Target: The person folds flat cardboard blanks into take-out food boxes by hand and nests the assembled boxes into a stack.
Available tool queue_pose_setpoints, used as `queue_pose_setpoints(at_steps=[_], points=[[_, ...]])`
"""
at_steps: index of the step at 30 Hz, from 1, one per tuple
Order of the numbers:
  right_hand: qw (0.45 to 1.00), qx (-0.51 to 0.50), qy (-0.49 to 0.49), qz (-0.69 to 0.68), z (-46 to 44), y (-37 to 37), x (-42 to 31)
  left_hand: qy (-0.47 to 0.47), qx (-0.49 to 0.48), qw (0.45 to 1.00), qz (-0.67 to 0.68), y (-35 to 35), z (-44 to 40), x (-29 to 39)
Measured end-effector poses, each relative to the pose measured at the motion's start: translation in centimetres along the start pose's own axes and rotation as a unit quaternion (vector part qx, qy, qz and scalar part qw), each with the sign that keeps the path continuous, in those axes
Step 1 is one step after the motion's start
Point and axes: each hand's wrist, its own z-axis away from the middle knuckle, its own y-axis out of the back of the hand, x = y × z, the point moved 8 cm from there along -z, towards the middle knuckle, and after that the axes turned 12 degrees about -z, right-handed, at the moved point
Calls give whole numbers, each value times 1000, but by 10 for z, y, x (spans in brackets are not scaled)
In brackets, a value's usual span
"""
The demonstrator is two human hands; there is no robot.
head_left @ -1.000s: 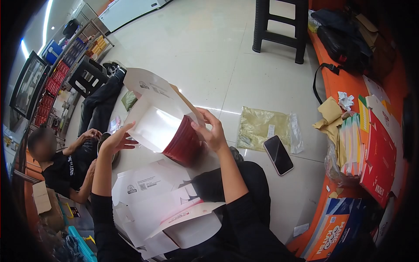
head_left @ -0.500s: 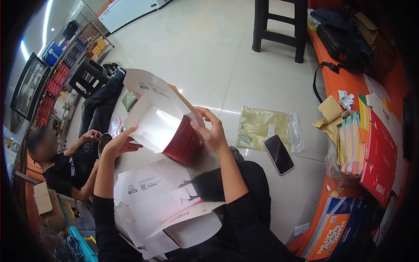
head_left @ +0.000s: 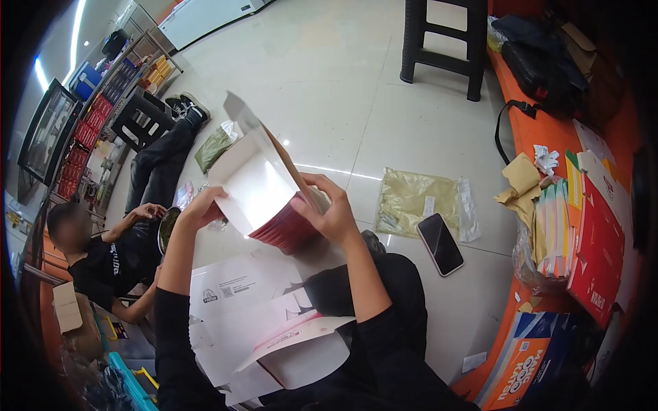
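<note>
Pale tiled floor (head_left: 329, 89) before you, glossy, with bright reflections. To your right on it: yellowish plastic bag (head_left: 411, 198), dark-screened phone (head_left: 440, 245) overlapping its near edge. Farther ahead, black stool (head_left: 444, 65) standing upright. To your left, green-filled plastic bag (head_left: 212, 148), second black stool (head_left: 142, 113) beyond. Your lap (head_left: 384, 281) bears white cardboard blanks (head_left: 250, 281), one panel raised. Along your right, orange bench (head_left: 538, 130): black bag (head_left: 531, 72), red-and-white cartons (head_left: 598, 236).

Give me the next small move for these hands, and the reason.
Probably ease the raised, pale cardboard lid flap down over the red-and-white cardboard box: the box is open, its white inside showing, and the right hand's grip is beside that flap while the left hand steadies the opposite rim.
</note>
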Motion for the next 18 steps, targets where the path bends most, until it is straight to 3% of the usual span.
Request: queue_pose_setpoints(at_steps=[3, 9, 12, 18], points=[[999, -41, -1, 24, 2, -9, 1, -31, 44, 994, 97, -13, -2, 18], [992, -98, -14, 75, 8, -22, -3, -66, 36, 996, 53, -32, -3, 21], [988, -124, -27, 91, 13, -28, -3, -66, 55, 992, 90, -34, 4, 17], [972, -187, -88, 110, 26, -31, 14, -160, 35, 970, 178, -21, 10, 16]])
